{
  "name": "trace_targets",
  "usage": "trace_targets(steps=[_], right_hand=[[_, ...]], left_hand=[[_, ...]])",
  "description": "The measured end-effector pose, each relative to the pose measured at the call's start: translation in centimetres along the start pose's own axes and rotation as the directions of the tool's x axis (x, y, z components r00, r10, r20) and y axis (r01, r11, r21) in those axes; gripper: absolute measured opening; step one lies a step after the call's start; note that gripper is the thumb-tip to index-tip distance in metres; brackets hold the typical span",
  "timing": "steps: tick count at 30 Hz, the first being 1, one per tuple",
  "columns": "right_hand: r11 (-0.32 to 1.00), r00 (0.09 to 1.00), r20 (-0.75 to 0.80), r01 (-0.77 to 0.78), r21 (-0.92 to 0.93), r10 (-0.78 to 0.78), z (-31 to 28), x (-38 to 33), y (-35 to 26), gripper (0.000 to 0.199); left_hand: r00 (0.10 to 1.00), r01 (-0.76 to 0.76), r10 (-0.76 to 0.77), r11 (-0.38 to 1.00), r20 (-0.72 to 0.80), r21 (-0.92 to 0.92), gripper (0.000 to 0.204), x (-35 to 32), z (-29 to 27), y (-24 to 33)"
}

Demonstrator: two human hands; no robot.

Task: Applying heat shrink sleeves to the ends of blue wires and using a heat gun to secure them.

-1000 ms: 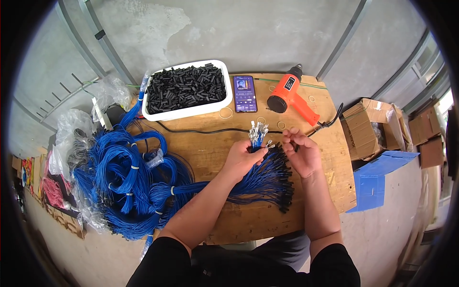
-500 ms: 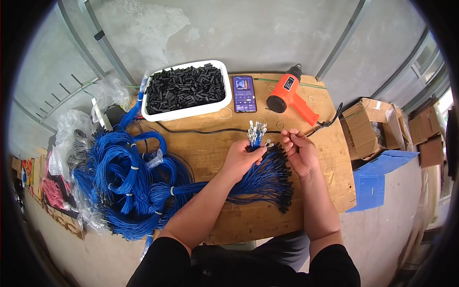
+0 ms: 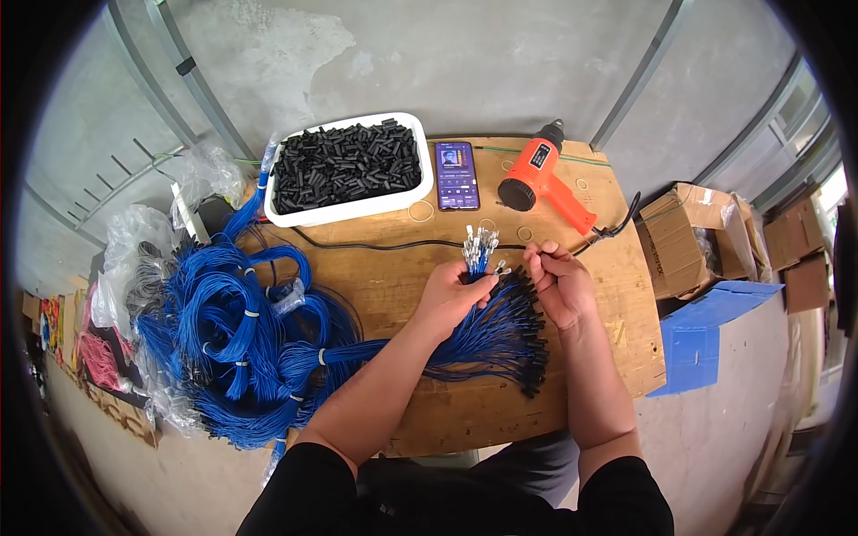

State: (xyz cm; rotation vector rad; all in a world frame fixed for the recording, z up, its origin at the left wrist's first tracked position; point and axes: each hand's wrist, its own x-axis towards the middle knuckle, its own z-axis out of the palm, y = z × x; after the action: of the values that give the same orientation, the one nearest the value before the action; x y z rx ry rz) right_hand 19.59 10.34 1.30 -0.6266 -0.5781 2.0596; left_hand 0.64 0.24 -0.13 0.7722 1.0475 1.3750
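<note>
My left hand (image 3: 452, 292) grips a bundle of blue wires (image 3: 477, 259) upright, their metal terminal ends (image 3: 480, 238) sticking up above my fist. My right hand (image 3: 556, 284) is just to the right of it, fingertips pinched at one wire end near the bundle. Below both hands lies a fan of blue wires with black sleeves (image 3: 509, 335) on their ends, spread over the round wooden table (image 3: 393, 277). A white tray (image 3: 350, 205) full of small black tubes stands at the back of the table.
A large heap of coiled blue wire (image 3: 237, 344) hangs off the table's left side beside clear plastic bags (image 3: 134, 241). A phone (image 3: 457, 174) and an orange heat gun (image 3: 541, 183) with black cord lie at the back. Cardboard boxes (image 3: 693, 237) and a blue box (image 3: 706, 335) stand to the right.
My right hand's fingers have shifted slightly at the wire end beside the bundle. The left hand and the bundle stay in place.
</note>
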Motion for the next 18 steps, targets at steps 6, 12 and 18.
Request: trace_targets(steps=[6,12,18], right_hand=[[0.999,1.0,-0.012,-0.024,-0.027,0.023,0.6,-0.1,0.0,0.015],[1.0,0.998,-0.048,0.031,-0.004,-0.031,0.5,0.0,0.2,0.016],[0.997,1.0,0.0,-0.011,-0.082,0.011,1.2,-0.2,0.0,0.02]], left_hand=[[1.0,-0.006,0.006,1.0,-0.003,-0.03,0.013,-0.1,0.0,0.1],[1.0,-0.013,0.012,0.998,-0.023,-0.061,0.014,0.0,0.2,0.2],[1.0,-0.019,0.017,0.998,-0.025,-0.057,0.014,-0.1,0.1,0.2]])
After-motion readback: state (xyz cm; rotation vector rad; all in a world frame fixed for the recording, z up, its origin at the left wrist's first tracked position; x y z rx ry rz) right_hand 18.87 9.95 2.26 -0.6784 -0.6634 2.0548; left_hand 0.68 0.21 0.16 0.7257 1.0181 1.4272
